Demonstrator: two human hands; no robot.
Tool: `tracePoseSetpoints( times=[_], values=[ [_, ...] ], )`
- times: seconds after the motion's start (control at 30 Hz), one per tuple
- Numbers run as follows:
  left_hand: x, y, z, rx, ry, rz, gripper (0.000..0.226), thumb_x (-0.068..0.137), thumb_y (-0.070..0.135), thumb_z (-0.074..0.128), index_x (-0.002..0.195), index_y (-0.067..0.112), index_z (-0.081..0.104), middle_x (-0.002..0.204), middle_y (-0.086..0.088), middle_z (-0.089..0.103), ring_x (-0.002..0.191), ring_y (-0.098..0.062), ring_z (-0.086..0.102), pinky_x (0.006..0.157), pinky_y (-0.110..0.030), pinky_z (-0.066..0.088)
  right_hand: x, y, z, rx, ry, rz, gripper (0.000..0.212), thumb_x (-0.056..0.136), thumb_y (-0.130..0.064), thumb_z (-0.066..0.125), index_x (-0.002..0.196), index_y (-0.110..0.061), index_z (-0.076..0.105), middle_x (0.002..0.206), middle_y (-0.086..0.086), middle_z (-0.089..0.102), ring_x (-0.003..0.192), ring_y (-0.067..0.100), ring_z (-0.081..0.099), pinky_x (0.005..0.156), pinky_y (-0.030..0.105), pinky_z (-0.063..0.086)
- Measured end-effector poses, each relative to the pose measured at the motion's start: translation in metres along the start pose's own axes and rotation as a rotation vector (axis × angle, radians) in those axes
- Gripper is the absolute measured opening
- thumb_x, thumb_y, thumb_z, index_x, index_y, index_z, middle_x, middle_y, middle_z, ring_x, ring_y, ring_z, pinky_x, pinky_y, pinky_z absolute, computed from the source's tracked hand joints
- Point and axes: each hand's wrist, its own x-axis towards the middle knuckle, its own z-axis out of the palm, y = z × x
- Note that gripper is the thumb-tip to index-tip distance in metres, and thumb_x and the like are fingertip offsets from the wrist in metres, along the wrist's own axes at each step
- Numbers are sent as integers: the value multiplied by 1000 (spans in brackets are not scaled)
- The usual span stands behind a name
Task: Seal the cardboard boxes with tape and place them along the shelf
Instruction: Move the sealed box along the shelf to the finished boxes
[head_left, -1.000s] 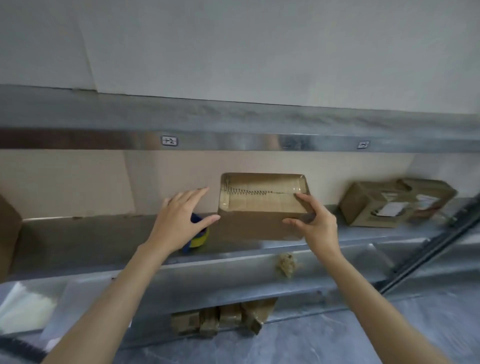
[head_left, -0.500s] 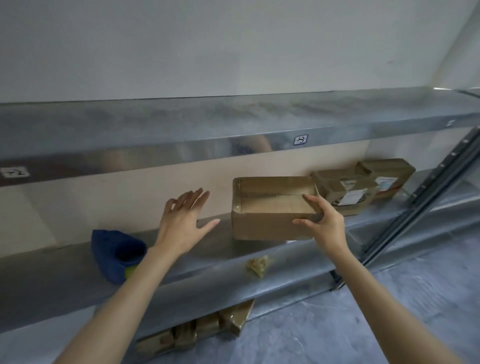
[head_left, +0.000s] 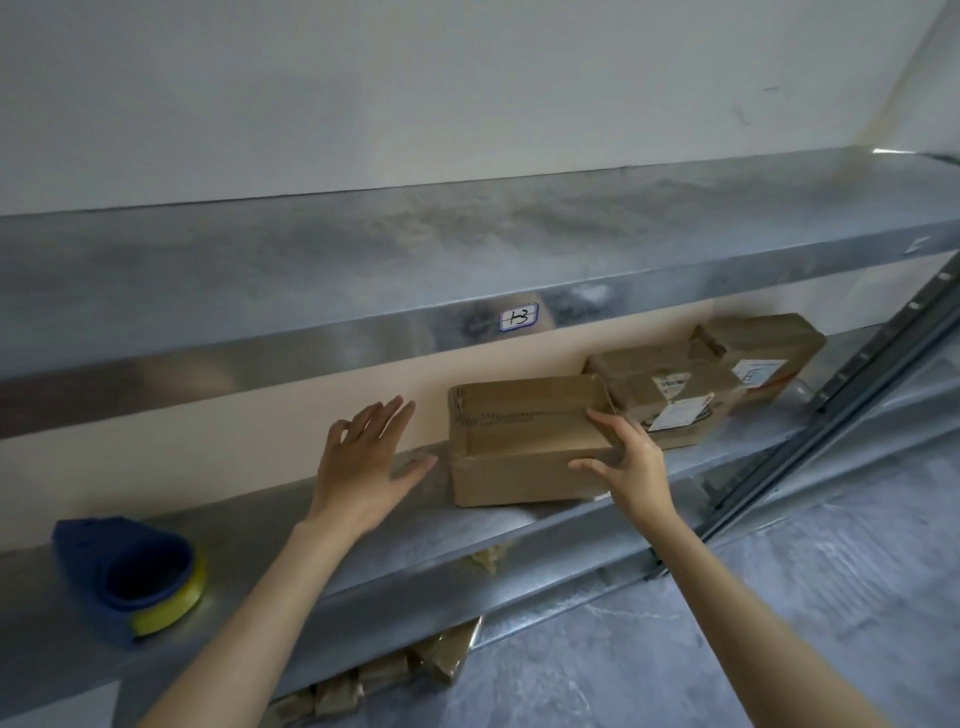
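Observation:
A taped brown cardboard box (head_left: 524, 441) sits on the metal shelf (head_left: 291, 525), its right end against two other taped, labelled boxes (head_left: 670, 395). My right hand (head_left: 623, 462) lies on the box's right front corner, fingers across the top and thumb along the front face. My left hand (head_left: 363, 462) hovers with spread fingers just left of the box, apart from it. A blue tape dispenser with a yellow roll (head_left: 135, 577) lies on the shelf at the far left.
An upper metal shelf (head_left: 467, 260) with a handwritten label (head_left: 518, 318) overhangs the boxes. A slanted metal upright (head_left: 831, 410) stands at the right. Several small brown packets (head_left: 395, 670) lie under the lower shelf on the grey floor.
The box has slid right along the shelf with my right hand until it meets the labelled boxes. My left hand followed, staying open beside it. The view shifted right.

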Motion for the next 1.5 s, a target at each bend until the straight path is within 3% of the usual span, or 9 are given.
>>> tracePoseSetpoints(
  times=[0.2,0.37,0.5,0.6,0.7,0.83,1.0,1.23,1.5],
  values=[
    [-11,25,-1,39,43,-84,73,93,70,35,152,27,34,160,8,31,147,-17,28,112,-41,21,21,25,-8,-18,-62,-53,70,66,-32,88,130,-31,59,128,-7,48,117,13,50,99,26,42],
    [-20,44,-8,68,74,-123,70,94,66,40,149,23,42,156,3,39,144,-21,35,110,-44,28,34,41,-23,-9,-95,-77,69,67,-32,87,130,-28,59,134,3,50,116,17,54,102,32,46],
    [-26,60,-10,94,80,-156,68,93,63,48,147,22,45,154,1,42,142,-23,38,108,-46,33,41,53,-37,-31,-102,-94,69,66,-39,84,130,-29,58,135,3,48,114,10,49,98,27,43],
    [-30,73,-12,99,101,-156,65,91,61,55,141,19,52,149,-2,49,136,-25,46,101,-46,39,45,61,-43,-91,-137,-102,69,71,-39,83,133,-27,55,140,4,43,118,17,48,97,30,44],
    [-35,83,-11,99,116,-177,65,92,62,51,141,20,51,149,-2,49,136,-24,46,101,-45,38,47,62,-48,-184,-177,-103,70,76,-41,80,138,-27,51,146,4,38,118,23,52,86,35,51],
    [-42,94,-15,109,130,-224,74,90,71,30,143,23,49,150,2,48,138,-21,43,103,-44,34,47,57,-56,-319,-240,-117,78,78,-53,74,143,-29,40,149,2,33,112,23,57,71,39,56],
    [-49,107,-24,117,159,-252,78,87,72,24,142,23,51,148,2,49,136,-20,44,101,-40,30,51,45,-72,-370,-261,-161,80,80,-57,69,147,-29,36,151,6,28,125,30,49,76,48,57],
    [-50,112,-45,145,179,-303,81,87,73,21,148,24,42,155,4,41,142,-19,35,105,-39,26,65,-4,-71,-434,-206,-258,62,92,-61,48,145,-32,36,151,2,33,137,33,35,87,48,51],
    [-65,96,-67,177,247,-423,69,95,62,44,152,24,36,161,4,28,145,-21,28,106,-37,22,72,-59,-26,-525,-357,-407,73,94,-66,36,155,-34,12,164,-4,9,149,24,14,110,46,37]
  ],
)
